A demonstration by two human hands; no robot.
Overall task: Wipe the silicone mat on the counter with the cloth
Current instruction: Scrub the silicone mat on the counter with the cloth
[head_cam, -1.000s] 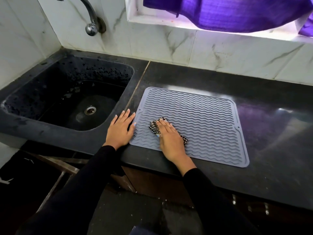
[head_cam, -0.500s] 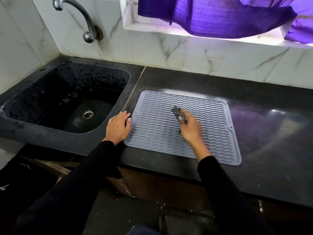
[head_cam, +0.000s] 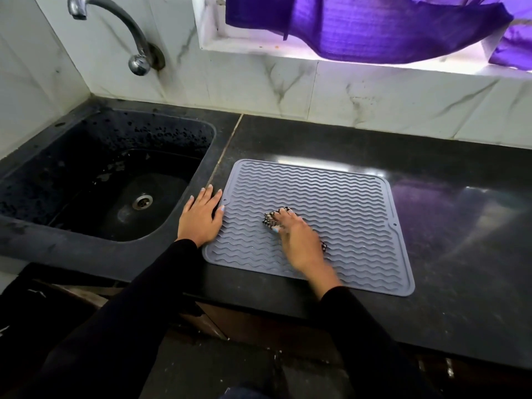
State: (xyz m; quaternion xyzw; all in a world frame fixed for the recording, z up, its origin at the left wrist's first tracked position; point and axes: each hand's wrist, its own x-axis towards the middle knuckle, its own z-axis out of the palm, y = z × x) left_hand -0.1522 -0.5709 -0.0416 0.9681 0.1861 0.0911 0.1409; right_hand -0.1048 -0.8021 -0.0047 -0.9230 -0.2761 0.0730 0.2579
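On the counter [head_cam: 449, 156], right of the sink [head_cam: 109, 180], the mat [head_cam: 331, 197] lay flat with its near edge almost at the counter's front lip. It looked roughly square, slightly longer front to back, so no strong long axis. Right hand [head_cam: 299, 240] sat on the mat's near-left part, fingers flat, pressing the cloth [head_cam: 272, 218] down; checked fabric stuck out at the fingertips and behind the palm. Left hand [head_cam: 201, 217] lay flat and spread at the mat's left edge, fingertips just touching the rim, likely pinning it. Most unswept mat lay right of and beyond the right hand, so that hand was the nearer one for the next stroke. Mat was grey, wavy-ridged, with a raised rim; faint wet glints showed.
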